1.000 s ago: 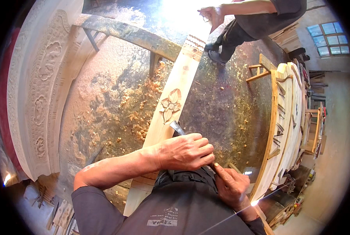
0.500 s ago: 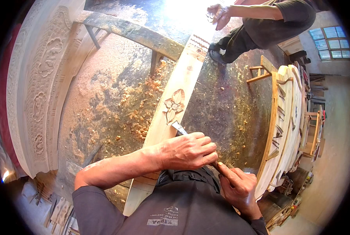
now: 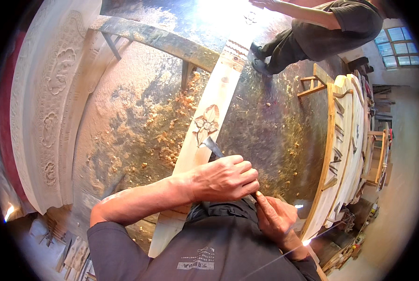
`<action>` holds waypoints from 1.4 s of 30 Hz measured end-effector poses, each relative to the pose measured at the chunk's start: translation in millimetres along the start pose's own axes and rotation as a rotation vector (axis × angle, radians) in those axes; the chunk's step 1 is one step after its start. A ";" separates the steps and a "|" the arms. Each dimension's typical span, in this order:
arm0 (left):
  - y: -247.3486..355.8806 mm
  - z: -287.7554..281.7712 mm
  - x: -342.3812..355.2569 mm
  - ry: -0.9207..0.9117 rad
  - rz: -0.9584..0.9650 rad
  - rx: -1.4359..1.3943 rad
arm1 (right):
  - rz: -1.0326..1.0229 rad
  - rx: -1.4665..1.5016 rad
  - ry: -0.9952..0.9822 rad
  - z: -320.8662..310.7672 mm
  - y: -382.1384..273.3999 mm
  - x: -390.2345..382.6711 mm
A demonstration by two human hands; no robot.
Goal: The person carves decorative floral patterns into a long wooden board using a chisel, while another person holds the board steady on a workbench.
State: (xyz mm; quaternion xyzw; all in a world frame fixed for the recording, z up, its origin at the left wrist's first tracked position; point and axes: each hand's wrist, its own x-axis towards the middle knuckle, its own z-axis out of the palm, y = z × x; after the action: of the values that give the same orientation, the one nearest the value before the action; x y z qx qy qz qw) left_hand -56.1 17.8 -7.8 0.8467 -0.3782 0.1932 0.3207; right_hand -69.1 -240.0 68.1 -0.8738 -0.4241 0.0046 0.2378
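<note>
A long pale wooden board (image 3: 222, 89) runs from under my body up to the far edge. A carved flower (image 3: 206, 124) with pointed petals stands out on its face. The metal blade of a chisel (image 3: 212, 146) meets the wood at the flower's lower petal. My left hand (image 3: 226, 178) is closed around the chisel's shank, palm down, over the board's right side. Behind it, my right hand (image 3: 276, 216) wraps the handle end near my waist, its index finger laid along the tool. Most of the handle is hidden by my hands.
A dusty bench (image 3: 158, 40) crosses the far left, with wood shavings (image 3: 169, 126) on the floor below. Large carved panels (image 3: 50, 122) lean at the left. Carving tools lie on a pale plank rack (image 3: 343, 140) at right. A co-worker (image 3: 333, 35) stands at the far end.
The chisel's blade has swung slightly up and right and turned at the petal. My right hand has shifted a little left. The co-worker's hand has moved up, uncovering a carving at the far end.
</note>
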 end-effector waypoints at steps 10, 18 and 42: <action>0.3 6.1 -2.7 0.023 0.027 -0.044 | 0.026 -0.086 -0.035 -15.7 -19.1 -0.1; 1.3 7.2 -7.2 0.042 -0.014 -0.080 | 0.036 -0.104 -0.126 -25.8 -28.8 11.8; 6.2 2.8 9.3 -0.021 -0.072 0.068 | 0.102 0.319 -0.051 -21.5 43.3 5.8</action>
State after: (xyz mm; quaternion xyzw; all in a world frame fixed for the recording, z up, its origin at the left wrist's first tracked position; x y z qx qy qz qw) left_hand -54.7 8.0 -2.0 0.8722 -0.3439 0.1851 0.2945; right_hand -28.8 -267.4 70.2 -0.8450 -0.3788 0.1060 0.3623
